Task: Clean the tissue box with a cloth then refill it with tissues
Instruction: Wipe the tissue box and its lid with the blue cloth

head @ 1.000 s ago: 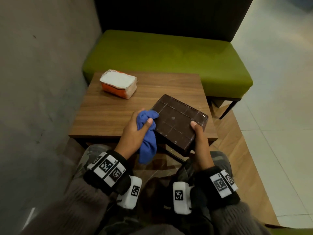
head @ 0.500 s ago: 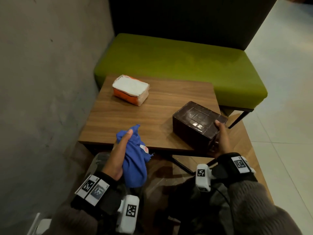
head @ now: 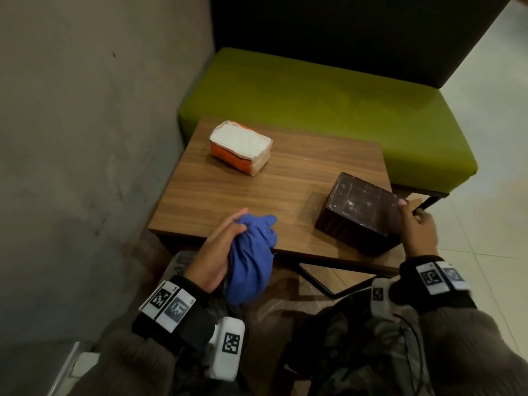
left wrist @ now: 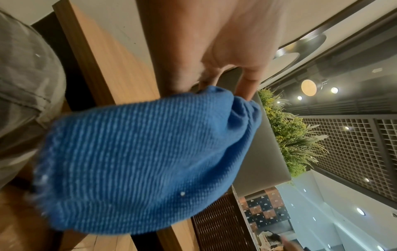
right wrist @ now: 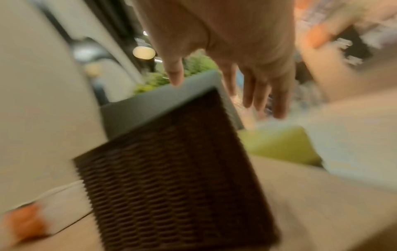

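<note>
Dark tissue box [head: 360, 210] on table [head: 217, 195], right hand [head: 417, 227] fingers loosely straight against it; left hand [head: 218, 247] clutching blue cloth [head: 251, 258].

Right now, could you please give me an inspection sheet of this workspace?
Surface: wooden table, low, by a grey wall.
Job's things: dark tissue box at the table's near right corner; tissue pack at the far left, white tissues showing; blue cloth bunched, hanging past the near edge.
Clutter: nothing seen.
Grippers: left hand grips the cloth; right hand holds the box's right end, thumb on its top face, fingers straight beside it.
Cables: a thin dark cable by the right wrist.
Surroundings: green bench behind the table.
</note>
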Motion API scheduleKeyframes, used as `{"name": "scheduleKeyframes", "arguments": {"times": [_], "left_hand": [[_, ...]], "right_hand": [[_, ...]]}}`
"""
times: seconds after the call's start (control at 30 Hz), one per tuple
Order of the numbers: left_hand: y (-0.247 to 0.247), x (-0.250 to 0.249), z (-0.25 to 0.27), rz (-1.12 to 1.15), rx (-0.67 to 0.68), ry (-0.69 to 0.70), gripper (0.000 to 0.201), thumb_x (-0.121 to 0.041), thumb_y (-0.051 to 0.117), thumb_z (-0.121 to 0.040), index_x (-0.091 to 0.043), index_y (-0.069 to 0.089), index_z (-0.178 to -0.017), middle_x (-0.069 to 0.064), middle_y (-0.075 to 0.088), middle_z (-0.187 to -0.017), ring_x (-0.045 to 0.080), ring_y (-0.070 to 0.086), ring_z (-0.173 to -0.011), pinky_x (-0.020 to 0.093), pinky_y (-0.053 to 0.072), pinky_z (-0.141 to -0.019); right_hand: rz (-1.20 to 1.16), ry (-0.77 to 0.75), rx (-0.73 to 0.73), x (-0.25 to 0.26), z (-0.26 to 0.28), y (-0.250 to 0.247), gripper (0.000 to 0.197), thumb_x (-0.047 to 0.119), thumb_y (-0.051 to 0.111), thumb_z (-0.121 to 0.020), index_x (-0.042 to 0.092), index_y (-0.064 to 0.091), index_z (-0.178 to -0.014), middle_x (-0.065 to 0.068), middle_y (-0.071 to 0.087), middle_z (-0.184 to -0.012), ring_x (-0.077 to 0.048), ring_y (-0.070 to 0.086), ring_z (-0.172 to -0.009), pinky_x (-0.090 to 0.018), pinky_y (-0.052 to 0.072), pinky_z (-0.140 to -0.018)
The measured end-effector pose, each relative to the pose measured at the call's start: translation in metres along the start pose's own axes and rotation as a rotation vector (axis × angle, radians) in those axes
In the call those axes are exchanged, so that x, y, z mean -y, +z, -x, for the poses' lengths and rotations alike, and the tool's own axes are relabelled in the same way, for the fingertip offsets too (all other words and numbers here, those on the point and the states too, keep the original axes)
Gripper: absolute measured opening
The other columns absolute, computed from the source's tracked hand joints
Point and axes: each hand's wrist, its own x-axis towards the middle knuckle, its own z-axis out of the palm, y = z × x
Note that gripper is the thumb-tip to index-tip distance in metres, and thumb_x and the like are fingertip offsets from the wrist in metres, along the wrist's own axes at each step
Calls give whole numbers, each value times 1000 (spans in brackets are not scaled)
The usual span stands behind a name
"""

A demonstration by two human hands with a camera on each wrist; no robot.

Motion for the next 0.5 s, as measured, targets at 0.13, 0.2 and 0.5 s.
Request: {"name": "scheduleKeyframes", "arguments": {"times": [0.13, 0.2, 0.5], "left_hand": [[-4, 8, -4, -118, -22, 63, 55, -15, 65, -83, -18, 45, -133, 8, 54, -131, 14, 56, -114, 23, 46, -92], [-3, 10, -5, -220, 24, 129, 83, -29, 81, -61, -19, 44, -134, 0, 54, -131, 8, 54, -116, 21, 45, -93], [8, 9, 9, -568, 254, 387, 75, -42, 77, -55, -34, 48, -124, -18, 55, -124, -8, 49, -117, 6, 38, -92]], "right_hand": [[-22, -531, 39, 27, 70, 10, 38, 30, 63, -93, 11, 56, -126, -3, 61, -117, -9, 58, -101, -16, 44, -82], [-55, -559, 359, 33, 105, 23, 39, 37, 63, -88, 15, 59, -120, 2, 63, -107, 0, 60, -92, -11, 47, -75], [-96, -379, 826, 35, 136, 53, 14, 14, 72, -85, 20, 67, -97, -15, 70, -95, -28, 65, -86, -39, 52, -83]]}}
